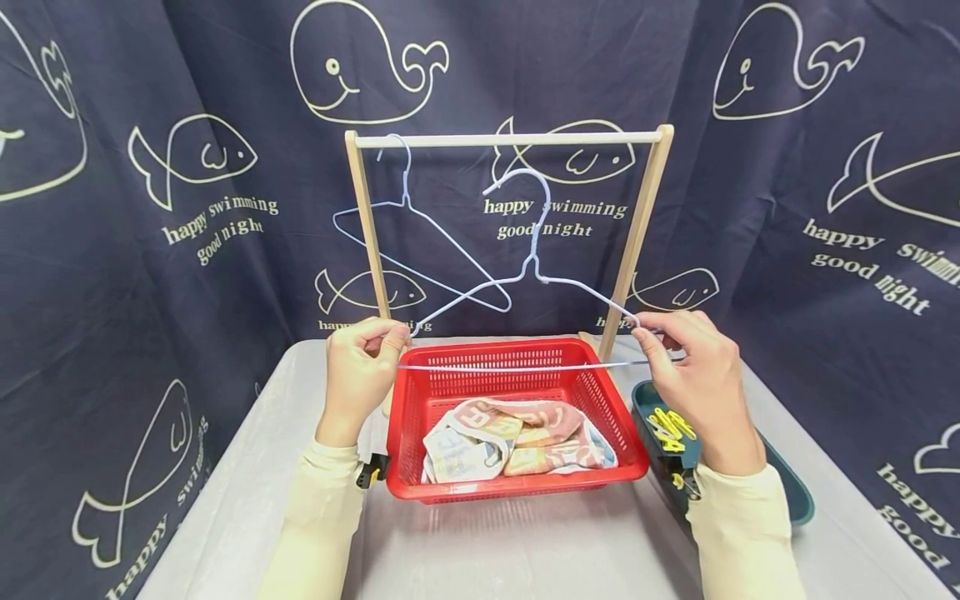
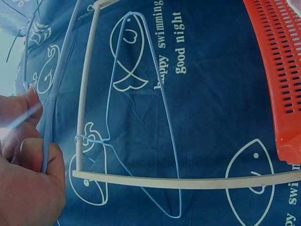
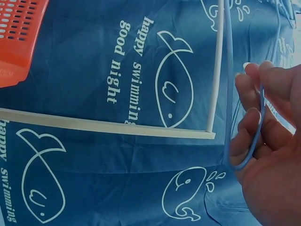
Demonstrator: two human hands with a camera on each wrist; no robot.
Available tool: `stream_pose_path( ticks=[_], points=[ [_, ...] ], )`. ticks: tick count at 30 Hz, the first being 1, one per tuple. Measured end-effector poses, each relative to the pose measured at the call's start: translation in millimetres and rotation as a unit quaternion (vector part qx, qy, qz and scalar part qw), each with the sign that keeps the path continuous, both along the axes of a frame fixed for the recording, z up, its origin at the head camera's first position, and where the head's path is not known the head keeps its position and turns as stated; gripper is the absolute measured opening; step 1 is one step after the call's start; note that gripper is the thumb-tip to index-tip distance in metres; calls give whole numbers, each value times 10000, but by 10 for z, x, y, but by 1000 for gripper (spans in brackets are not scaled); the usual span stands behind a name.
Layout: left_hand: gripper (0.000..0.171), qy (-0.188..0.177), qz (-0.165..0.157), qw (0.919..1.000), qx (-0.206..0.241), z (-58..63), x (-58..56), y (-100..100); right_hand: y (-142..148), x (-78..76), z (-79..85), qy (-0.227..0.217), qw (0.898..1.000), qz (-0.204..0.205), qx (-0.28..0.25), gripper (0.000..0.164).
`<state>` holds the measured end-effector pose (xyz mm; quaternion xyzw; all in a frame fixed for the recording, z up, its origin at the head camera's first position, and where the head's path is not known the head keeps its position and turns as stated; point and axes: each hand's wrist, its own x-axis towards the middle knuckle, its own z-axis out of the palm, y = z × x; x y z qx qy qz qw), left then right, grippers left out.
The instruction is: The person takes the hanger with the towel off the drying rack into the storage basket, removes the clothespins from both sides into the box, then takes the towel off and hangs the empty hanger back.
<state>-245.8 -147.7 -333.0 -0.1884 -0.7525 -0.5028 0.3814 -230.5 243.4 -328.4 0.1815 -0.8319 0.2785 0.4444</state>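
Note:
A light blue clothes hanger (image 1: 534,267) is held up over the red basket, its hook at the top and its straight bar level below. My left hand (image 1: 362,367) pinches the hanger's left end between thumb and fingers. At the other end, my right hand (image 1: 693,375) grips the right corner; in the right wrist view the looped wire (image 3: 244,162) passes among the curled fingers of that hand (image 3: 275,155). Inside the red plastic basket (image 1: 517,483) lies a crumpled, multicoloured patterned cloth (image 1: 517,437). The left wrist view shows the left hand (image 2: 33,174) with fingers bent round the wire.
Behind the basket stands a rack with a white rail (image 1: 510,140) and wooden posts. A second blue hanger (image 1: 450,242) hangs from the rail's left part. To the right, a dark green tray (image 1: 795,500) holds yellow clips (image 1: 671,427). A dark printed curtain surrounds the table (image 1: 225,517).

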Motion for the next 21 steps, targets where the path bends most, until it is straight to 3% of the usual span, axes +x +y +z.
stream_pose_path(
  ticks=[7,14,21],
  points=[
    [13,-208,39,9998,35,40,37,61,-14,5,-6,98,9999,-91,51,20],
    [14,-157,-64,9999,9,229,228,144,-17,6,-11,110,9999,-107,44,19],
    [14,-230,-17,9997,-34,67,53,72,-19,0,-7,90,9999,-112,70,16]
  ],
)
